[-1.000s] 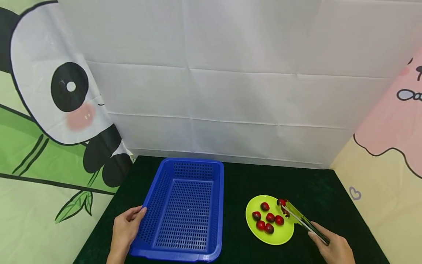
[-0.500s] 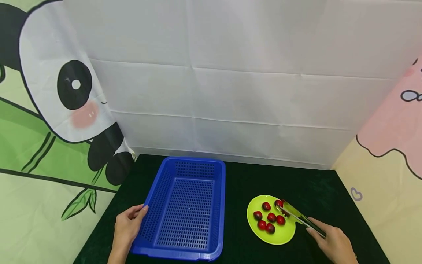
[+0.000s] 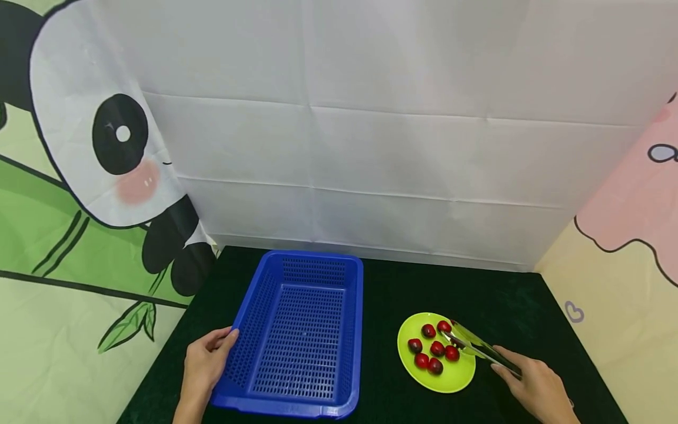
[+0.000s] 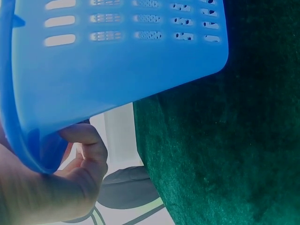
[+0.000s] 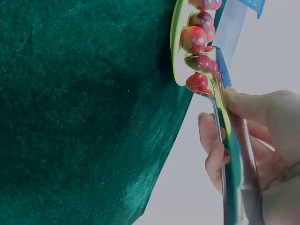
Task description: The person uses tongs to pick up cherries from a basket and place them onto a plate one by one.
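Note:
My left hand (image 3: 205, 368) pinches the left rim of a blue perforated plastic basket (image 3: 356, 330), thumb on top; its fingers curl under the rim in the left wrist view. No contents show in the basket. My right hand (image 3: 535, 386) grips metal tongs (image 3: 489, 355), whose ends reach over the right side of a lime-green plate (image 3: 450, 384). Several dark-red, cherry-like fruits lie on the plate. One fruit (image 3: 444, 325) sits by the tongs' tips at the plate's upper edge. In the right wrist view, the tong ends (image 5: 214, 77) stand around or beside the nearest fruits; I cannot tell whether they grip one.
A dark green cloth (image 3: 381, 306) covers the table, with a strip of it between basket and plate. White fabric (image 3: 371, 147) hangs behind. Cartoon-printed sheets, one with a panda (image 3: 79, 129), stand at both sides.
The tongs' tips have shifted slightly left over the plate, and the fruit beside them has moved left too. My left hand keeps its hold on the basket; the whole view has shifted a little.

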Demonstrator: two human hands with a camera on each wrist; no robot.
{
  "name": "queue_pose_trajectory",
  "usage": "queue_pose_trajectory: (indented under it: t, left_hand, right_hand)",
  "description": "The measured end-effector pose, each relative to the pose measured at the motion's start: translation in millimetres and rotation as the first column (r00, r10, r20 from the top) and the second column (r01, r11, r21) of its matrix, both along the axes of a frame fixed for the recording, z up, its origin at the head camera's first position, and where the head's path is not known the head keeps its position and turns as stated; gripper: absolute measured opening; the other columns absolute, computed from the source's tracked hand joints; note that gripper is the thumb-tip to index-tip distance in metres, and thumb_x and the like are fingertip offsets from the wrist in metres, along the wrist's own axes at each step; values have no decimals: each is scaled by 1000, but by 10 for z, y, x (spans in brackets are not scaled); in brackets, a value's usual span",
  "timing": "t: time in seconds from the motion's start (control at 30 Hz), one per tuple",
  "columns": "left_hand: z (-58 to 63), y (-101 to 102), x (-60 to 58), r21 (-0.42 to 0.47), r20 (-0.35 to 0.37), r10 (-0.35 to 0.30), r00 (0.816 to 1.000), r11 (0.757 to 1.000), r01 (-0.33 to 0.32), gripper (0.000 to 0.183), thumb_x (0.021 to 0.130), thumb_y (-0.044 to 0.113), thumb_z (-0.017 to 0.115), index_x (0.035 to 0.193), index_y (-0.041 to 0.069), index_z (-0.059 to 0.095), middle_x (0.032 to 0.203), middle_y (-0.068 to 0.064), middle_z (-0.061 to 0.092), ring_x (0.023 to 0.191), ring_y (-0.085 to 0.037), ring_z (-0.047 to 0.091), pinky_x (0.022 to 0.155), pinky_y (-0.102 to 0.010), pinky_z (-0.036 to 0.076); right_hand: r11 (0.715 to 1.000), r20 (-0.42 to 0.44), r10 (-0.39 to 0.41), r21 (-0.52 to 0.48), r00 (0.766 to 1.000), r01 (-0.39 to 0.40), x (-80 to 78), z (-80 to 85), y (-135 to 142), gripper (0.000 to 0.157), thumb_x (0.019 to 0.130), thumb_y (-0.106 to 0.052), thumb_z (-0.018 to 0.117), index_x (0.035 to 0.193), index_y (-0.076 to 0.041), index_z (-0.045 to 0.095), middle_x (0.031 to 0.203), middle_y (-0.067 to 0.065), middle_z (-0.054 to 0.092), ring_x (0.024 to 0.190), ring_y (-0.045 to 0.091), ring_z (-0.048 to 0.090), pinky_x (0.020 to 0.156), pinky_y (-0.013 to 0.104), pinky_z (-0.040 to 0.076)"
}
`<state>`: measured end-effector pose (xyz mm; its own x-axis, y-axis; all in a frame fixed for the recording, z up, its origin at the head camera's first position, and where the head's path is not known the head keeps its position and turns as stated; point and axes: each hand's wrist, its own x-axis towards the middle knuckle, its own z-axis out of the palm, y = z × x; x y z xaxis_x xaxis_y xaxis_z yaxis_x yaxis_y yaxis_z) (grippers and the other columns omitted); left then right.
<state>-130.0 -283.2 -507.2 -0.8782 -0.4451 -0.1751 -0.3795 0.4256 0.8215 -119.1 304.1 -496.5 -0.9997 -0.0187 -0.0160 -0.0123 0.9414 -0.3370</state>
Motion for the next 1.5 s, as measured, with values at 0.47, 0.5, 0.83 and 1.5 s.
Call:
queue_pose_trajectory:
  t: [0.47, 0.5, 0.83, 1.5]
  left_hand:
    - [14, -11, 2, 5, 30, -10, 999, 1000, 10, 56, 90, 48, 60, 122, 3, 60, 106, -17, 65, 86, -22, 62, 69, -35, 49]
    - [14, -8, 1, 0, 25, -12, 1000, 1000, 12, 55, 90, 48, 60, 122, 3, 61, 105, -17, 66, 86, -22, 62, 69, -35, 49]
    - [27, -7, -3, -37, 9, -13, 1000, 999, 14, 56, 88, 49, 62, 121, 3, 62, 101, -14, 68, 89, -24, 63, 74, -42, 47]
    - [32, 0, -6, -50, 7, -12, 1000, 999, 12, 55, 89, 48, 61, 120, 3, 63, 99, -14, 68, 85, -23, 62, 69, -37, 48]
  right_hand:
    - [998, -54, -61, -31, 997, 60, 120, 27, 64, 51, 84, -27, 71, 129, -8, 58, 63, -2, 48, 57, 14, 42, 50, 28, 31]
    - [997, -62, -66, -31, 996, 64, 126, 28, 68, 51, 84, -27, 71, 129, -8, 58, 64, -2, 49, 57, 15, 42, 50, 28, 31]
    - [992, -270, -123, -74, 955, 106, 134, -72, 108, 49, 81, -31, 76, 123, -9, 63, 65, -3, 59, 55, 11, 44, 49, 25, 32]
    - [932, -210, -355, -155, 911, 327, 40, -296, 308, 60, 86, -42, 67, 129, -1, 56, 74, 9, 68, 60, 19, 48, 56, 34, 35]
